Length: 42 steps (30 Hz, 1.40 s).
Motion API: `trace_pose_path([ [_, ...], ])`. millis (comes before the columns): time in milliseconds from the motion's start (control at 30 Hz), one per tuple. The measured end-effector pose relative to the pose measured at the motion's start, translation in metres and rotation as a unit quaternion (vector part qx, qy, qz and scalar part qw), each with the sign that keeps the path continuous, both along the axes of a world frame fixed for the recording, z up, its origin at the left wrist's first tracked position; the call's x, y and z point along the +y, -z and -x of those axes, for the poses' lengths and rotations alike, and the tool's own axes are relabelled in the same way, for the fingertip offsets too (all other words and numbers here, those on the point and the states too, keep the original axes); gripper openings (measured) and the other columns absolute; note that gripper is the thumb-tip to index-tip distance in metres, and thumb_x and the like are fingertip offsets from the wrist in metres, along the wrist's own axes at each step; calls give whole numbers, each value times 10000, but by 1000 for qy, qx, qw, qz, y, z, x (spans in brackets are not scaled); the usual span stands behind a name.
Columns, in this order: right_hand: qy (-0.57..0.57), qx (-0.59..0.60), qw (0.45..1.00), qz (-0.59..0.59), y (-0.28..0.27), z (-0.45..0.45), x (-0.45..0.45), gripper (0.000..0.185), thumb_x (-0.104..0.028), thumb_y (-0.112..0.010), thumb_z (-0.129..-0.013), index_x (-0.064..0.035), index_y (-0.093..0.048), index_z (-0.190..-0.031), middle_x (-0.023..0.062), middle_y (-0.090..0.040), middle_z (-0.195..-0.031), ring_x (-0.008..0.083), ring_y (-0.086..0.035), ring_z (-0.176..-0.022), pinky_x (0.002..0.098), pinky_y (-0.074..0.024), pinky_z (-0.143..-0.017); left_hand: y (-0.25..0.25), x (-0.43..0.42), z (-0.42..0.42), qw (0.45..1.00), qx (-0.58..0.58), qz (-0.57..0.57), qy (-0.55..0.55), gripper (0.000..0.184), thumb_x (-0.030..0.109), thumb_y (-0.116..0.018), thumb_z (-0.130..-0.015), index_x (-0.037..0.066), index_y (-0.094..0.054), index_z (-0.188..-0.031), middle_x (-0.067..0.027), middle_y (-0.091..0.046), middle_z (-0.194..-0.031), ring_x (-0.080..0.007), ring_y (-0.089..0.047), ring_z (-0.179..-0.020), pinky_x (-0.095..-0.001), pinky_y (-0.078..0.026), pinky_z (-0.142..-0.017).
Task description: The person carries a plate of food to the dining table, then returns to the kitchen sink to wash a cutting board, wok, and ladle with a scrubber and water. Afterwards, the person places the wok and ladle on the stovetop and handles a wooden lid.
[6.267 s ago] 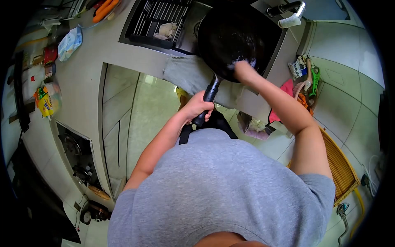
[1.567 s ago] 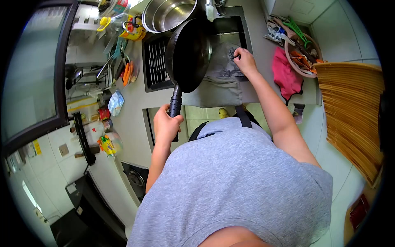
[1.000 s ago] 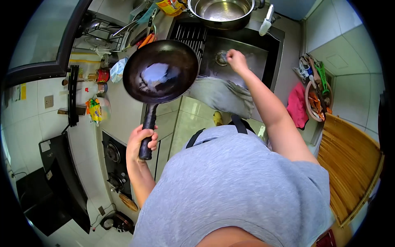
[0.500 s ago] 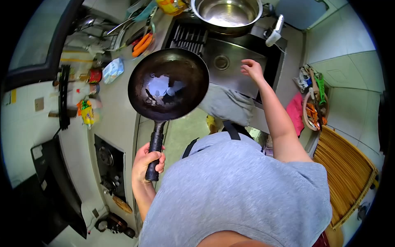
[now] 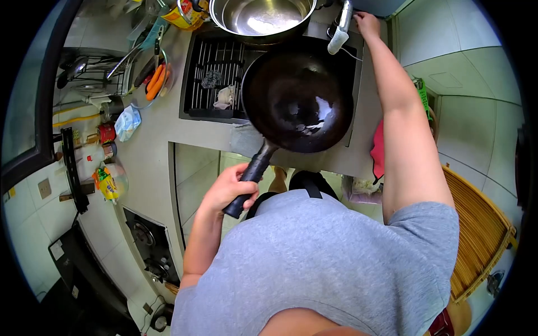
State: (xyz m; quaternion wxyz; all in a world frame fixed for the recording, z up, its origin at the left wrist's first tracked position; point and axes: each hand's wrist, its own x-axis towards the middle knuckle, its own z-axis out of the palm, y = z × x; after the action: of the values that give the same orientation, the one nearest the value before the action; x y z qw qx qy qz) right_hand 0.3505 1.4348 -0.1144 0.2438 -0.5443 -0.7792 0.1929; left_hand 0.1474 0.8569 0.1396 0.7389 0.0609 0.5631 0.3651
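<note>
My left hand (image 5: 232, 189) is wrapped around the black handle of a dark wok (image 5: 297, 95). The wok is over the sink (image 5: 356, 120), hiding most of its basin; a wet, shiny patch shows inside. My right arm stretches past the wok, and my right hand (image 5: 367, 26) is beside the faucet (image 5: 339, 36), fingers curled together at its far side. What those fingertips touch is too small to make out. A white wrap covers the faucet's spout end.
A large metal pot (image 5: 263, 17) stands behind the sink. On the black rack (image 5: 193, 84) lie a steel scrubber (image 5: 212, 79) and a pale cloth (image 5: 224, 97). Carrots (image 5: 156, 81) and utensils sit at left, near a tissue pack (image 5: 128, 123). A stove (image 5: 145, 238) is lower left.
The wok has moved right, from over the counter edge to over the sink. My right hand has reached forward from above the basin to the faucet. My view has shifted toward the sink.
</note>
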Motion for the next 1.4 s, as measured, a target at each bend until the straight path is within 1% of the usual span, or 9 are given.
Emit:
trace_pose_path([
  [300,188,287,909,236,-33,24,-15,328,-314,-515,-922,-53,-711,-960,194,-692,-956,355,-657,-938,428,-505,-807,30,42,-24,999,-39,2,20,270,-4,-576,-745,-49,-501,-1000,-87,-550,-607,-117,-500,-423,-254,-412,-398],
  [367,94,-11,988,-124,-30,22,-34,268,-281,-699,-817,-90,-697,-1004,81,-717,-861,216,-693,-795,341,-524,-712,31,44,-27,999,-45,-3,24,269,-1,-574,-749,-49,-497,-1002,-89,-551,-609,-118,-504,-427,-254,-418,-402],
  [500,25,164,985,45,-35,13,-140,235,-130,-711,-765,-37,-686,-979,101,-716,-913,221,-690,-836,330,-536,-755,41,47,-27,999,-36,-5,19,268,1,-568,-756,-46,-494,-1009,-91,-553,-615,-120,-516,-439,-258,-437,-411],
  [567,-76,388,829,395,-47,17,-184,229,-64,-677,-821,41,-678,-1024,104,-701,-923,182,-682,-866,283,-550,-786,41,45,-28,999,-40,-2,20,269,2,-569,-758,-45,-493,-1013,-93,-555,-618,-121,-519,-442,-261,-442,-414],
  [667,-133,403,777,465,-59,24,-219,210,-95,-645,-902,64,-664,-1037,115,-693,-982,186,-685,-883,297,-555,-847,41,48,-26,999,-45,-1,8,269,5,-571,-761,-39,-493,-1015,-97,-558,-623,-123,-524,-447,-267,-448,-417],
  [867,-350,57,879,320,-59,-1,-218,505,-162,-749,-802,-66,-585,-1270,112,-659,-1117,177,-622,-1061,297,-487,-913,46,45,-25,999,-31,-7,3,259,3,-566,-767,-36,-495,-1013,-105,-562,-626,-129,-527,-448,-276,-448,-420],
  [1133,-116,-69,949,285,-34,-17,-141,359,-123,-731,-716,-36,-631,-1049,61,-677,-845,157,-627,-716,289,-498,-570,47,38,-25,999,-37,-10,-1,247,18,-579,-768,-32,-490,-994,-102,-565,-627,-129,-522,-447,-278,-443,-422],
  [1267,3,254,870,423,-20,-7,-95,870,-29,-661,-732,-20,-224,-1483,89,-598,-735,165,-590,-622,273,-458,-486,47,35,-25,999,-35,1,-7,249,24,-580,-767,-28,-490,-993,-101,-567,-629,-126,-521,-450,-273,-446,-427],
  [1400,-7,443,814,377,-10,13,-55,830,-16,-579,-808,-157,-185,-1525,20,-548,-709,99,-538,-607,231,-407,-491,49,29,-24,998,-52,-2,-18,175,3,-588,-773,6,-476,-907,-94,-576,-628,-132,-549,-470,-285,-471,-420],
])
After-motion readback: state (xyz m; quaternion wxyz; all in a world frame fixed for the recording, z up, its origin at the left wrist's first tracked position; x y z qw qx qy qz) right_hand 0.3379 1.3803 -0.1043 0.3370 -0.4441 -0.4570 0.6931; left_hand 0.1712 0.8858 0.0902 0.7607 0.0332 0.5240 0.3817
